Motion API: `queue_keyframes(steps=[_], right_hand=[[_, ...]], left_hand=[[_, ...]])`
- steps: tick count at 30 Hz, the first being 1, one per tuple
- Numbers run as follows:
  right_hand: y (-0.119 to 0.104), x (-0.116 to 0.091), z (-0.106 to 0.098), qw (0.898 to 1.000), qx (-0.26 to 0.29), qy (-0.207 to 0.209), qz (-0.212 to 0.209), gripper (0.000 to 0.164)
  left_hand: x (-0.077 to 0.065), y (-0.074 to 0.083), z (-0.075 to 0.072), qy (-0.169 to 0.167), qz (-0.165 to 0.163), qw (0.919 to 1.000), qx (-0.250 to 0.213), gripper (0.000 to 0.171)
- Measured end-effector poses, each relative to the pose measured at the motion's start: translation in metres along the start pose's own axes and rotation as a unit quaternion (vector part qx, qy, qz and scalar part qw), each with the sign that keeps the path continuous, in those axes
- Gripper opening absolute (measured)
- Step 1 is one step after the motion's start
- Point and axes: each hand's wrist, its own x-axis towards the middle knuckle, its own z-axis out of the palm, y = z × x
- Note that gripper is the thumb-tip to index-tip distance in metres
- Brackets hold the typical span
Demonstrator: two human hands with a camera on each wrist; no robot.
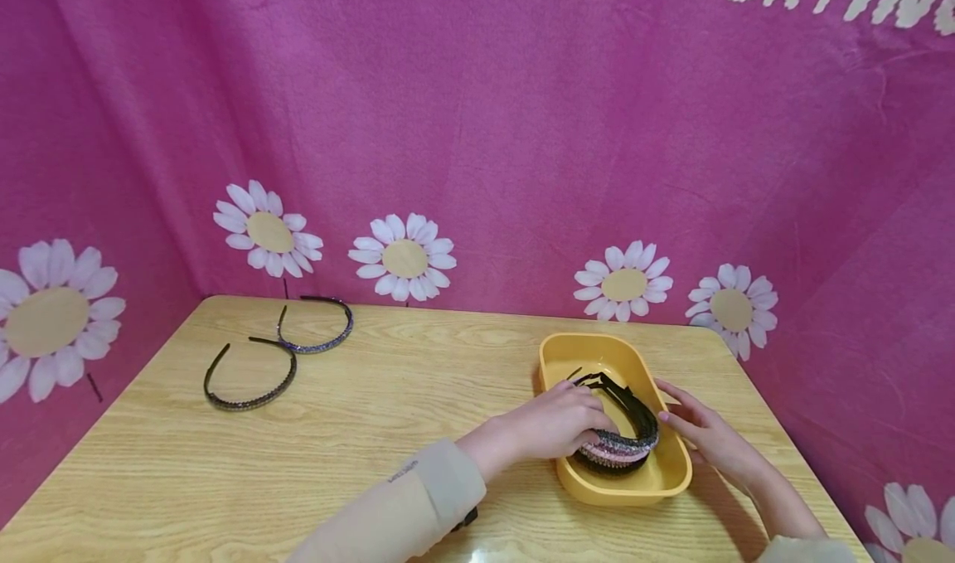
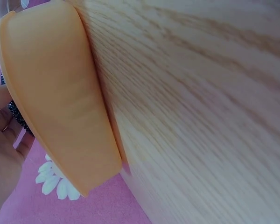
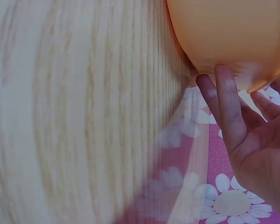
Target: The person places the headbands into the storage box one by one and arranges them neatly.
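Note:
A bundle of headbands (image 1: 622, 448), some black, some glittery and one pinkish, lies in a yellow plastic tub (image 1: 642, 494) at the right of the table. My left hand (image 1: 563, 420) reaches over the tub's near-left side and grips the bundle at its left end. In the left wrist view, a sparkly dark headband (image 2: 19, 117) shows between thumb and fingers; the tub's wall hides the rest. Against the tub's outer right side rests my right hand (image 1: 709, 443), thumb at the rim. In the right wrist view its fingers (image 3: 229, 105) extend fairly straight along the wall.
Two more headbands lie at the table's far left: a dark one (image 1: 254, 401) and, behind it, a bluish glittery one (image 1: 321, 347). A pink curtain (image 1: 477, 132) with daisies hangs behind the wooden table (image 1: 388, 397). A small black object (image 1: 466, 520) shows beside the left sleeve.

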Motion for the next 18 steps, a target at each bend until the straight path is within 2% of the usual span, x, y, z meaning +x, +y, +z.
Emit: queue_keyframes(steps=[6, 10, 18], right_hand=[[-0.001, 0.0, -0.001, 1.0, 0.016, -0.009, 0.006, 0.064], [0.0, 0.0, -0.001, 1.0, 0.024, -0.014, 0.006, 0.064], [0.003, 0.001, -0.001, 1.0, 0.005, -0.009, -0.025, 0.061]], left_hand=[[-0.002, -0.003, 0.0, -0.001, -0.004, 0.9999, -0.013, 0.037], [-0.006, -0.005, -0.004, 0.012, -0.008, 0.9996, -0.024, 0.041], [-0.017, -0.008, -0.024, 0.026, -0.04, 0.9973, -0.056, 0.051]])
